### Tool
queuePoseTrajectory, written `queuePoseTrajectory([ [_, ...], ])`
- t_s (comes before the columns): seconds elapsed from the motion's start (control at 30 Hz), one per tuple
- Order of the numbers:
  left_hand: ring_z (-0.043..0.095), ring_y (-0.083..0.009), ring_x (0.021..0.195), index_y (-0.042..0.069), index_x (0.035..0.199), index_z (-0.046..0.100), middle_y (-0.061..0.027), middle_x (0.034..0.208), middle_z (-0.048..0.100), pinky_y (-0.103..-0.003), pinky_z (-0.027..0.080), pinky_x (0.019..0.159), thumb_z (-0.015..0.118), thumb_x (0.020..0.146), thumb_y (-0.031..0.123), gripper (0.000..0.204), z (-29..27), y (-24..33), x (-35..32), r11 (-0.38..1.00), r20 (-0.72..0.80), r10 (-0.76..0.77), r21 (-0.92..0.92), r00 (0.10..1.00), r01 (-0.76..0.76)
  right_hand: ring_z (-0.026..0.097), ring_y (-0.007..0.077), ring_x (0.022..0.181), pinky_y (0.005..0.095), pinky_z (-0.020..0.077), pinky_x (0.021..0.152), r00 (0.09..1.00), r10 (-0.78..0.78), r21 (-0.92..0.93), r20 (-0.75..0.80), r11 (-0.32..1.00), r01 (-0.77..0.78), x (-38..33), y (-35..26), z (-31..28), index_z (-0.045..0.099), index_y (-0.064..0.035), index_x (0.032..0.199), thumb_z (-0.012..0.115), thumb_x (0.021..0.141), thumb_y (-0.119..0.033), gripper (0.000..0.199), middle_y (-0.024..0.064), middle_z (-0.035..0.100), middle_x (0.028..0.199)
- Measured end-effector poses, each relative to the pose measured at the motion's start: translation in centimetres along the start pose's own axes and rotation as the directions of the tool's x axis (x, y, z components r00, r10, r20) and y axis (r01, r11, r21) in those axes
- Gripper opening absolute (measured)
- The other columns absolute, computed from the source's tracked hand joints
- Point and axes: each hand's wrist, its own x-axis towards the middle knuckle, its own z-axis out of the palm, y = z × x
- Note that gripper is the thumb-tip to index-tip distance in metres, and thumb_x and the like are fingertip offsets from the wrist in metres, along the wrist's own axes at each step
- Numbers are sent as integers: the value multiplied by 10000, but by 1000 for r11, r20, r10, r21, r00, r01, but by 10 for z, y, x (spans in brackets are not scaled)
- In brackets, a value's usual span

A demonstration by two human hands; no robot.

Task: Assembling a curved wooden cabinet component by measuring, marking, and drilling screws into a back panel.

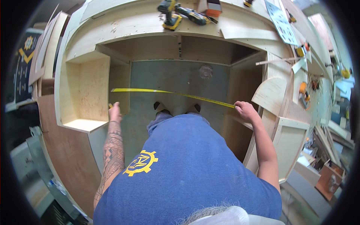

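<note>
An extended yellow tape measure spans the opening of the wooden cabinet, from the open-fronted box on the left to my right hand. My right hand is closed round its right end; the case, if it is there, is hidden by the fingers. The tape's left end lies by the edge of the open box, apart from my left hand. Beside that edge, lower down, my left hand is closed on a small yellowish thing, mostly hidden and too small to name.
On the curved wooden top lie a cordless drill, another power tool and a printed sheet. A rounded panel and a framed panel stand at the right. Scrap wood is piled beyond.
</note>
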Motion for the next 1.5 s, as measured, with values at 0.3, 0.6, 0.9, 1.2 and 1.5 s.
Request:
queuePoseTrajectory([
  [0.3,627,-278,1043,-23,1325,549,-164,1109,653,-407,492,951,725,869,268,569,-48,-69,-9,839,125,455,270,882,-472,650,418,997,494,506,937,999,-49,-425,9,904,48,108,-265,-91,657,9,1011,543,948,-375,406,253,688,959],
  [0.6,474,-361,1237,30,1299,577,-200,1299,625,-448,402,1060,678,889,266,484,-293,-89,112,761,-595,637,589,491,-273,689,379,1025,465,530,932,981,-182,-768,72,617,171,265,-524,-84,723,2,1024,554,886,-392,450,267,704,1064],
  [0.9,464,-440,1258,134,1473,291,-317,1380,446,-545,399,1040,726,844,388,806,-304,-139,147,968,-718,164,250,676,30,672,310,1111,437,534,951,979,-160,-937,126,305,171,344,-673,-43,747,-66,1101,627,896,-465,464,155,718,1157],
  [1.2,493,-461,1242,-63,1464,272,-290,1390,510,-502,383,1086,609,898,291,748,-298,-165,160,993,-813,116,115,571,-38,683,285,1102,413,536,940,984,-146,-990,100,80,113,395,-740,-6,754,-66,1094,662,889,-502,490,130,725,1167],
  [1.5,612,-442,1174,-37,1416,425,-305,1261,622,-480,492,1001,644,903,291,647,-306,-187,169,997,-845,74,49,530,-62,703,318,984,451,536,884,960,-169,-975,222,-20,221,409,-764,-1,751,-59,1040,654,853,-450,444,181,737,1027],
])
